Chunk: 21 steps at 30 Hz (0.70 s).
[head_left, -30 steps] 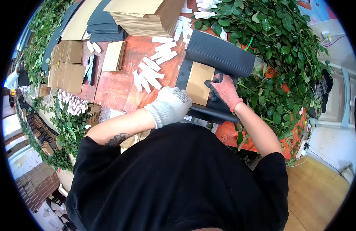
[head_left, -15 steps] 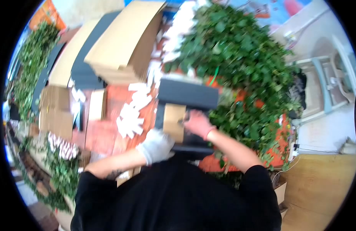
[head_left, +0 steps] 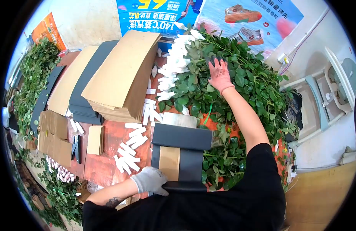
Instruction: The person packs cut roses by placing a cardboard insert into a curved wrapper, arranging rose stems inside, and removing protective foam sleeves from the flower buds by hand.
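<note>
My right hand [head_left: 220,75], in a pink glove with dark fingertips, lies with spread fingers on a heap of leafy green stems [head_left: 243,73]. White-sleeved flower heads [head_left: 174,63] line the heap's left side. In a grey-white glove, my left hand [head_left: 150,181] has its fingers closed at the near left edge of a black sheet [head_left: 191,163]. That sheet has a raised flap at its far end and a rolled near edge. A brown cardboard piece [head_left: 169,162] lies on the sheet beside my left hand.
A tall stack of cardboard sheets [head_left: 122,69] stands at the back, next to black sheets [head_left: 89,73]. Loose white sleeves [head_left: 128,152] are scattered on the red table [head_left: 103,169]. Farther left are a cardboard box [head_left: 54,134] and a dark stapler-like tool [head_left: 76,148].
My right hand has left the cardboard piece and reached forward and right onto the leafy stems. My left hand stays by the black sheet's near left side. The view has tilted up.
</note>
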Motion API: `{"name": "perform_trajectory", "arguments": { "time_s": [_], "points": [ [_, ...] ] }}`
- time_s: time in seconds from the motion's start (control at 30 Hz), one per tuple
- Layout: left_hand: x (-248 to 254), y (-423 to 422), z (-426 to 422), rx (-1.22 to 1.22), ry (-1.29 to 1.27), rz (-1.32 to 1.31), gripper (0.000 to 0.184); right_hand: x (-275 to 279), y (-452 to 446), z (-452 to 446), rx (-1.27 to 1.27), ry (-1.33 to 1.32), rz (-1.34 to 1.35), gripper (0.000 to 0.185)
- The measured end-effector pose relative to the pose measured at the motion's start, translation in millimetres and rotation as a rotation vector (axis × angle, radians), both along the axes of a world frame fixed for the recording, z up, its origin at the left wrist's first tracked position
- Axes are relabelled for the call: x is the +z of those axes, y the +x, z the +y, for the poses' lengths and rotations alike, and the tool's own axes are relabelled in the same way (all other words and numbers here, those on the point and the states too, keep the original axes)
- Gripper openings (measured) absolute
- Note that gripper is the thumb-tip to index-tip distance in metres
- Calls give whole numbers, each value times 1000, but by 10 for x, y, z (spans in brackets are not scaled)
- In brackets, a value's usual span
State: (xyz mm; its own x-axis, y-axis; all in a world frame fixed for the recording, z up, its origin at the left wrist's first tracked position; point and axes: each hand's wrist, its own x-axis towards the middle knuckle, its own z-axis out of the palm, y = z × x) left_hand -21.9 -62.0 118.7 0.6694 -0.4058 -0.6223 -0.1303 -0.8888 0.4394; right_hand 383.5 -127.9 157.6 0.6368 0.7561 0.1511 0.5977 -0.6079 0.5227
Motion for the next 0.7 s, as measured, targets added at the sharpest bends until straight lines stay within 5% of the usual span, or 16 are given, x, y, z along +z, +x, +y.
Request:
{"name": "perform_trajectory", "arguments": {
  "time_s": [0.33, 0.4, 0.43, 0.57, 0.67, 0.7],
  "points": [
    [-83, -50, 75, 62, -151, -32, 55, -216, 607, 256, 55, -36, -99, 77],
    [-61, -17, 121, 37, -133, 18, 58, -191, 698, 247, 84, 138, -92, 69],
    [-57, -12, 140, 50, -148, 41, 60, -72, 730, 228, 121, 246, -27, 47],
    [-20, -18, 205, 49, -169, 29, 65, 421, 892, 186, 39, 359, -14, 37],
    [-1, 21, 297, 83, -229, -25, 65, 619, 1127, -113, 127, 717, -170, 34],
    [161, 72, 328, 108, -285, -67, 61, 783, 1086, -231, 187, 861, -8, 34]
  ]
}}
